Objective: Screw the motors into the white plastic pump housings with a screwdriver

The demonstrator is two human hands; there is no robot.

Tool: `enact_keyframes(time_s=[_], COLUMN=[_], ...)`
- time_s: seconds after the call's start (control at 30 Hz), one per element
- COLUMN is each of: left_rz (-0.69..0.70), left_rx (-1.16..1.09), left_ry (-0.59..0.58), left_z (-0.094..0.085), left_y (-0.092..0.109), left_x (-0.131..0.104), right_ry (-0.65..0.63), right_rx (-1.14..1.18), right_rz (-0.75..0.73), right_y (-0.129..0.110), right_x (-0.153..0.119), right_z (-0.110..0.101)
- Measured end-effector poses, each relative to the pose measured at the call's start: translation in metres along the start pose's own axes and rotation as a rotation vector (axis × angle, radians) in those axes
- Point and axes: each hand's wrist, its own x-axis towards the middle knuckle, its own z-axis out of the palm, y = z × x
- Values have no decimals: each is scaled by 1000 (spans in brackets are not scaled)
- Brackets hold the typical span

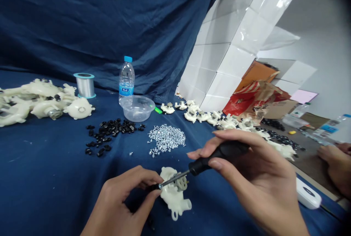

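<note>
My right hand (263,173) is wrapped around the black handle of a screwdriver (201,164). The shaft slants down to the left, and its tip meets a small silver screw (160,186). Between thumb and forefinger, my left hand (123,192) pinches a small black plastic part (153,188) by that screw; the fingers hide most of it. Right beside it on the blue cloth lies a cream plastic housing (175,201) with a metal motor-like piece, partly under the shaft. Whether the black part touches the housing I cannot tell.
Beyond my hands are piles of silver screws (167,139) and black parts (109,131), a clear bowl (138,108), a water bottle (126,78) and a wire spool (85,85). More housings (41,98) lie left. White boxes (219,60) stand behind. Another person's hand (333,159) is at far right.
</note>
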Motion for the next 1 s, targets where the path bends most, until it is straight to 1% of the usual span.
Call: enact_keyframes(time_s=[0.1,0.17,0.23,0.33,0.43,0.5,0.53,0.6,0.63,0.7,0.77,0.83,0.87,0.9,0.93,0.97,1.0], left_rz=[-1,16,41,28,-103,-226,-282,-355,-371,-370,-336,-310,-301,-295,-289,-279,-268], left_rx=[-2,10,40,84,-7,-156,-228,-333,-366,-407,-433,-441,-441,-439,-436,-430,-421], left_ry=[-1,-30,-86,-168,-227,-331,-396,-520,-559,-609,-677,-801,-870,-942,-1011,-1076,-1134], left_z=[0,-2,-4,-6,-2,6,13,35,51,91,138,181,199,214,224,229,230], left_y=[-1,-4,-8,-14,-18,-17,-15,-7,1,20,44,66,76,84,90,94,96], left_x=[1,0,0,-1,0,4,6,8,7,-2,-20,-46,-59,-72,-83,-91,-97], right_ry=[95,121,145,196,214,216,212,221,231,256,278,285,285,281,277,274,272], right_rx=[-29,-48,-49,18,145,196,200,187,176,143,104,71,64,63,64,68,75], right_rz=[-23,-15,7,19,30,38,44,64,74,91,100,108,113,121,124,124,124], right_y=[2,1,-1,-8,-19,-27,-32,-39,-42,-48,-52,-55,-56,-56,-55,-54,-52], right_x=[-1,2,6,16,24,26,26,23,21,14,7,0,-4,-7,-10,-12,-14], right_z=[4,2,-6,-27,-52,-66,-73,-85,-91,-102,-113,-123,-129,-134,-139,-144,-148])
